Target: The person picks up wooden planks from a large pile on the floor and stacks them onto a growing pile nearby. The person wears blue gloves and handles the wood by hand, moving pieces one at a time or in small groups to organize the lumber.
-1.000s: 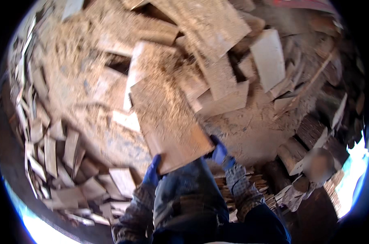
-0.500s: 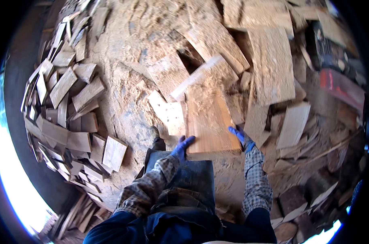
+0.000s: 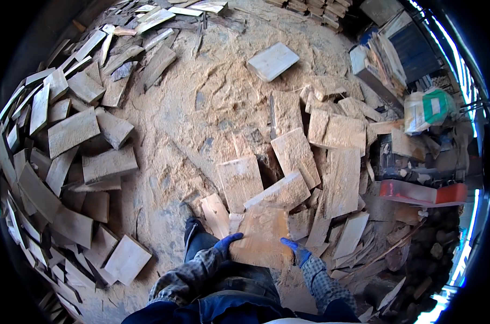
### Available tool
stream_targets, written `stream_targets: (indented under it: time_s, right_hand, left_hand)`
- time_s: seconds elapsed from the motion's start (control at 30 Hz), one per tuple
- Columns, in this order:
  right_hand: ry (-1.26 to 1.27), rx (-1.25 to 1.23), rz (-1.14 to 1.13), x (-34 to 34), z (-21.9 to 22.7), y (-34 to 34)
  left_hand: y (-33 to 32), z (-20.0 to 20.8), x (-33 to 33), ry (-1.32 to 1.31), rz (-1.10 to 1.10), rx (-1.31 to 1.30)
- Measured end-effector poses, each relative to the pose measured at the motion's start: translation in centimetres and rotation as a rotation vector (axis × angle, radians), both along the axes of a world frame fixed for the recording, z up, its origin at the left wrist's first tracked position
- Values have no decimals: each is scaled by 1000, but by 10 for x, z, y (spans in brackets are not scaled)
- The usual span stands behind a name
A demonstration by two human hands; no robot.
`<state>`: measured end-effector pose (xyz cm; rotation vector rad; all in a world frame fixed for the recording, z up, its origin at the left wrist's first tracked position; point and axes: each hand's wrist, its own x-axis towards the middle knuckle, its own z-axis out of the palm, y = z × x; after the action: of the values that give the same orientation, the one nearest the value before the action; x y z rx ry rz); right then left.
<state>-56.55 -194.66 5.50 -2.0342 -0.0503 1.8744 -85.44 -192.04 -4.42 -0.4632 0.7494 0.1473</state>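
A thick wooden board (image 3: 261,237) is held up in front of my lap between my two gloved hands. My left hand (image 3: 228,244), in a blue glove, grips its left edge. On the opposite edge my right hand (image 3: 295,250) holds on, with its fingers against the side. Sawdust-covered boards lie just beyond it, among them a tilted board (image 3: 277,190), a wide board (image 3: 239,182) and a narrow pale piece (image 3: 216,215). The undersides of both hands are hidden.
A heap of cut boards (image 3: 75,129) spreads along the left. Sawdust (image 3: 202,102) covers the ground. One board (image 3: 273,61) lies alone farther off. To the right are a red metal piece (image 3: 422,193), a white and green sack (image 3: 429,110) and stacked wood (image 3: 382,65).
My view has lifted and shows more of the far ground. The board in my hands has come closer to my body, with both hands still on its edges.
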Motion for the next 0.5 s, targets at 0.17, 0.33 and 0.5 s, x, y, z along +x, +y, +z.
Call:
stream_targets:
  time_s: [0.17,0.33,0.5]
  right_hand:
    - [225,-2,191,-119,-10,48]
    - [329,-65,332,-269,-35,134]
    - [515,-82,394,-338,-17,230]
  left_hand:
    - [33,86,-155,16,196,-63]
    - [55,106,-283,363,348,102]
    - [133,149,-358,526,391,278]
